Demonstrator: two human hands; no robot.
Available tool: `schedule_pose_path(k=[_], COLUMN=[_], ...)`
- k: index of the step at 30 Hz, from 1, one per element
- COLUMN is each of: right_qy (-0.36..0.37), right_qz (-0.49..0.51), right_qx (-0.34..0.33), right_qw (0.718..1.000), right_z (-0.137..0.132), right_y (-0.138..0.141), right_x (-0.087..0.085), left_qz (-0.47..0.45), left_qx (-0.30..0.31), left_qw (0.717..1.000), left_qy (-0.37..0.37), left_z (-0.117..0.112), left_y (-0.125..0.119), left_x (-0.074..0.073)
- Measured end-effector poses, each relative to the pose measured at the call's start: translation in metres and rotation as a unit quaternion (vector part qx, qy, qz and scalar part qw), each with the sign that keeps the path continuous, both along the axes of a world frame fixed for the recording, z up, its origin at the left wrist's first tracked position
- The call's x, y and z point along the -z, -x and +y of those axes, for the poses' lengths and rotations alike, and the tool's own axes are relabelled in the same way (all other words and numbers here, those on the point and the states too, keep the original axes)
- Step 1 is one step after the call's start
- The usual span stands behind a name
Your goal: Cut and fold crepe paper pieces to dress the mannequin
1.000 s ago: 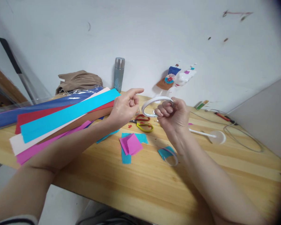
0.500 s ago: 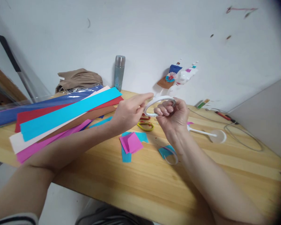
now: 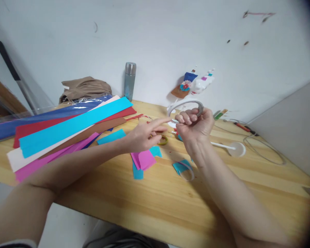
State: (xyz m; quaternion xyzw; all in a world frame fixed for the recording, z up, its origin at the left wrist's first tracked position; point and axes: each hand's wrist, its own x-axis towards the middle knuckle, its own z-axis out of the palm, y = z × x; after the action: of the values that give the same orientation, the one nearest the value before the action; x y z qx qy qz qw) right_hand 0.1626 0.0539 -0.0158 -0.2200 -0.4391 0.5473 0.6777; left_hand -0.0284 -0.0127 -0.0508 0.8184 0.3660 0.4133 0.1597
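My right hand [image 3: 195, 129] is closed around a roll of white double-sided tape [image 3: 184, 100], its fingers passing through the ring, raised above the table. Just left of the roll, my left hand [image 3: 147, 134] has its index finger stretched toward the ring's lower left edge; I cannot tell whether the tip touches. Nothing shows in that hand, and its other fingers are loosely bent. Beneath it lie a magenta paper square [image 3: 144, 160] on teal paper pieces [image 3: 137, 171] and the yellow handle of scissors [image 3: 163, 140], partly covered. A teal scrap [image 3: 181, 167] with a white ring [image 3: 189, 174] lies below my right hand.
Long paper strips, topped by a bright blue one [image 3: 74, 127], cover the left side. A steel flask [image 3: 130, 82] and brown cloth [image 3: 86, 88] stand behind. White stem with round base [image 3: 236, 149], cable [image 3: 260, 155] and small craft figures [image 3: 193, 82] are at right.
My left hand has moved down and away from the top of the tape roll, its fingers spreading. The right hand still holds the roll, now slightly farther right in view.
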Motion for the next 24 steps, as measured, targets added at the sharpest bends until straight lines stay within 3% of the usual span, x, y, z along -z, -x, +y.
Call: schedule_pose_path(k=[2,5,8,11,16,18,21,24], right_qy=[0.009,0.046,0.099,0.119,0.087,0.08,0.085,0.06], right_qz=[0.032,0.069,0.086,0.089,0.093,0.04,-0.12,-0.342], right_qx=[-0.002,-0.009,0.004,-0.018,-0.106,-0.1,-0.103,-0.197], right_qw=[0.999,0.997,0.991,0.989,0.986,0.991,0.984,0.917], right_z=[-0.004,-0.014,-0.024,-0.033,-0.032,-0.024,-0.009,-0.002], right_y=[0.003,0.012,0.023,0.032,0.032,0.026,0.013,0.005], right_x=[-0.003,-0.006,-0.007,-0.005,-0.004,-0.003,0.004,0.018], left_qz=[-0.134,-0.238,-0.268,-0.248,-0.253,-0.234,-0.15,-0.041], left_qx=[0.049,0.032,0.11,0.164,0.189,0.149,0.008,-0.047], left_qw=[0.979,0.942,0.916,0.906,0.921,0.945,0.98,0.99], left_qy=[0.145,0.236,0.276,0.302,0.228,0.171,0.129,0.124], left_z=[0.004,0.009,0.008,0.005,0.004,0.003,0.004,0.011], left_y=[0.0,0.003,0.005,0.005,0.013,0.021,0.033,0.041], left_x=[-0.001,-0.013,-0.025,-0.027,-0.038,-0.052,-0.068,-0.063])
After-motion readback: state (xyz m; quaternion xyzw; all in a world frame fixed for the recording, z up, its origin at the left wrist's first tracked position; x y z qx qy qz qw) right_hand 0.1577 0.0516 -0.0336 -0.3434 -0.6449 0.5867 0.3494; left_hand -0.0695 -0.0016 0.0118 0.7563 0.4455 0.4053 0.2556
